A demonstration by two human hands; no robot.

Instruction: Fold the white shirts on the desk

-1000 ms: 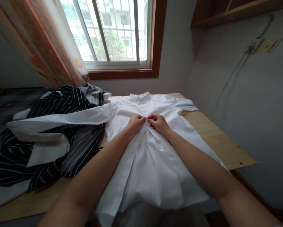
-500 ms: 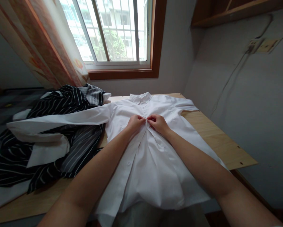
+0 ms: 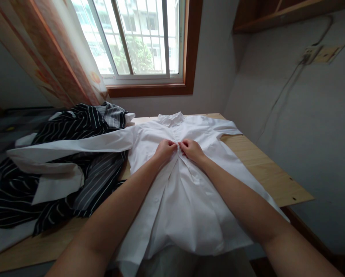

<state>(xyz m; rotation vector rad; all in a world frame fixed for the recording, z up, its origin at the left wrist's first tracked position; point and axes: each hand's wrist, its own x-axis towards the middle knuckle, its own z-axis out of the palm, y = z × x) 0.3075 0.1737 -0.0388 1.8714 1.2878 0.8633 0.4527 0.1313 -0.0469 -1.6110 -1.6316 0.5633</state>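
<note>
A white button-up shirt [image 3: 189,207] lies front side up, its collar [image 3: 171,119] at the far end and its hem toward me. My left hand [image 3: 165,149] pinches the left front edge around mid-chest. Right beside it, my right hand [image 3: 192,149] pinches the other front edge, the fingertips of both hands nearly touching. Whatever button sits between the fingers is hidden. Below my hands the two front panels spread apart, and a small button [image 3: 156,199] shows on the left panel. One long sleeve [image 3: 83,144] stretches out to the left.
Black-and-white striped clothing [image 3: 83,115] is heaped at the left, partly under the sleeve. The wooden board [image 3: 259,169] shows at the right, near a wall with a socket [image 3: 310,55] and hanging cable. A window [image 3: 140,42] and curtain [image 3: 57,50] stand behind.
Both hands stay at the same spot on the shirt front, with only a slight shift of the right fingers. The shirt's lower right edge moves a little.
</note>
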